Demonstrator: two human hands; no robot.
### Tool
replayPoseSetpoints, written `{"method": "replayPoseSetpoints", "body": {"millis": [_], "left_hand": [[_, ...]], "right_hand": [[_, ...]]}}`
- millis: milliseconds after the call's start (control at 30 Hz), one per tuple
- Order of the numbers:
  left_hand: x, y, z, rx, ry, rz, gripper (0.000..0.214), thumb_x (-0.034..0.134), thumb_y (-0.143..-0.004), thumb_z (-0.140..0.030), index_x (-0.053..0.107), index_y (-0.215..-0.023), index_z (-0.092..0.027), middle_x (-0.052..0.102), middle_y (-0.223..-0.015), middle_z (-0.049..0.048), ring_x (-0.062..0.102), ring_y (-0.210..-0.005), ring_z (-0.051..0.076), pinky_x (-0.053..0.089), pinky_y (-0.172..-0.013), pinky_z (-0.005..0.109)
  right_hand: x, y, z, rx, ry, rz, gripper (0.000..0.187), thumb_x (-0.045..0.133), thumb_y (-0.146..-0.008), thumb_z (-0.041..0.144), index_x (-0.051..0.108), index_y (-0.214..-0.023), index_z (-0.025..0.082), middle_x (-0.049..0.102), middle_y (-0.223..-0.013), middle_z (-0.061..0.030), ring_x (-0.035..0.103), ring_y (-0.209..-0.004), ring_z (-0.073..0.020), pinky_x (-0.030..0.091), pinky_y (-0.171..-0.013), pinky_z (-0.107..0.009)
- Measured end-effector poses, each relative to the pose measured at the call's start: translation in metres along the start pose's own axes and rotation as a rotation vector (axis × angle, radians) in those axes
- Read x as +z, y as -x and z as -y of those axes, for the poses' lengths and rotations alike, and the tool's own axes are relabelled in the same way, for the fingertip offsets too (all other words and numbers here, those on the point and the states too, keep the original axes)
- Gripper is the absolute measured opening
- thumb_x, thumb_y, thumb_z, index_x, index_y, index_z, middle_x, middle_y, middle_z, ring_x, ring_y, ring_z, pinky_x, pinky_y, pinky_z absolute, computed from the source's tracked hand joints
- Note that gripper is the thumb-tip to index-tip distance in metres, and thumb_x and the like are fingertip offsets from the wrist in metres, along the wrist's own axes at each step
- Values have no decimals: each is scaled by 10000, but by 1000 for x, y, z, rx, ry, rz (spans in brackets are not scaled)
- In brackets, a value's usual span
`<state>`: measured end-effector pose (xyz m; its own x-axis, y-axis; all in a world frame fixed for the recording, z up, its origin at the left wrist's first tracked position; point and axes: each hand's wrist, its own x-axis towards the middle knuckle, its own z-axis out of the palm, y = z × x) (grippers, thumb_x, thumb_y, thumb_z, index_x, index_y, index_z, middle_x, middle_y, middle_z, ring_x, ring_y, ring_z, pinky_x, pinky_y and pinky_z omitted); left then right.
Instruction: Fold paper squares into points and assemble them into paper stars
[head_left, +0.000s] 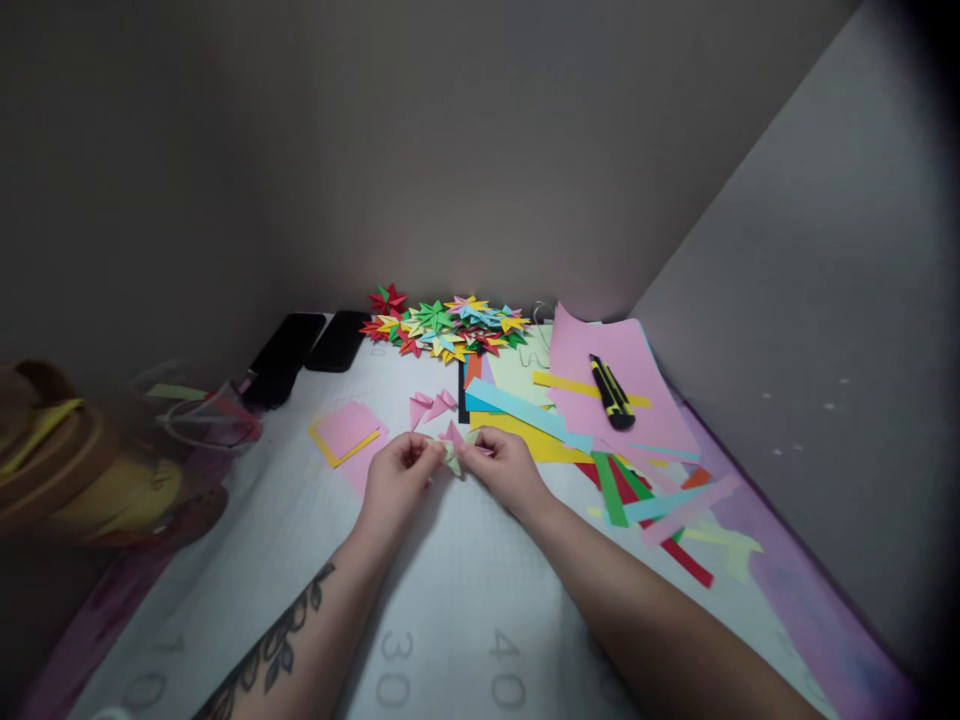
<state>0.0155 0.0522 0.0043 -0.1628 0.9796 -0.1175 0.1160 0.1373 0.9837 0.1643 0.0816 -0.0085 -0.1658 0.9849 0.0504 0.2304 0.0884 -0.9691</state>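
Head view | I am watching the small folded pale-green-and-pink paper piece (454, 452) lying crosswise, hovering just over the white gridded tabletop (450, 600) | left hand (395, 480) pinching its left end, right hand (504, 465) pinching its right | both grips equally near.

- Paper stars (446, 328) lie behind the folded piece (454, 450).
- The cutter (612, 392) lies on a sheet (581, 352), at right.
- Two phones (289, 348) lie at back left.

Our hands meet, fingertips pinched.
We stretch both forearms forward, converging; left hand (397, 478) and right hand (504, 465) curl inward, left forearm tattooed.
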Motion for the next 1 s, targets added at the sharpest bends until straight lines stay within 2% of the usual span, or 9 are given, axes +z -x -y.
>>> {"method": "replayPoseSetpoints", "body": {"millis": [300, 500, 667, 800, 1000], "left_hand": [[-3, -2, 4, 74, -49, 23, 223, 612, -739, -383, 583, -716, -163, 604, -633, 6, 523, -581, 126, 391, -553, 222], [-2, -2, 2, 39, 79, 2, 213, 686, -668, -347, 603, -712, -156, 636, -686, 15, 577, -622, 135, 436, -605, 235], [-1, 0, -2, -39, 93, 53, 212, 698, -659, -334, 583, -681, -156, 631, -584, -3, 558, -550, 119, 411, -559, 220], [0, -1, 1, -18, 84, 72, 205, 698, -661, -297, 545, -658, -160, 604, -552, -24, 534, -523, 98, 396, -535, 200], [1, -2, 5, 18, 183, 64, 275, 702, -669, -261, 453, -761, -195, 570, -534, -67, 526, -482, 87, 372, -498, 186]], "right_hand": [[0, 1, 1, -13, 25, 1, 277, 596, -727, 327, 483, -525, 174, 439, -504, 55, 384, -500, -90, 297, -474, -201], [-1, 0, 2, 4, 4, 8, 217, 586, -695, 273, 491, -528, 171, 460, -507, 52, 402, -512, -95, 308, -479, -201], [-2, 0, 2, 6, -15, 30, 184, 577, -677, 256, 501, -537, 165, 450, -515, 52, 389, -506, -91, 302, -469, -197], [-2, 0, 2, 8, -22, 52, 178, 578, -678, 257, 509, -543, 163, 449, -518, 52, 388, -512, -91, 307, -475, -195], [-1, 1, 6, 6, -6, 85, 179, 590, -685, 259, 534, -545, 160, 470, -504, 48, 396, -493, -85, 296, -456, -187]]}}
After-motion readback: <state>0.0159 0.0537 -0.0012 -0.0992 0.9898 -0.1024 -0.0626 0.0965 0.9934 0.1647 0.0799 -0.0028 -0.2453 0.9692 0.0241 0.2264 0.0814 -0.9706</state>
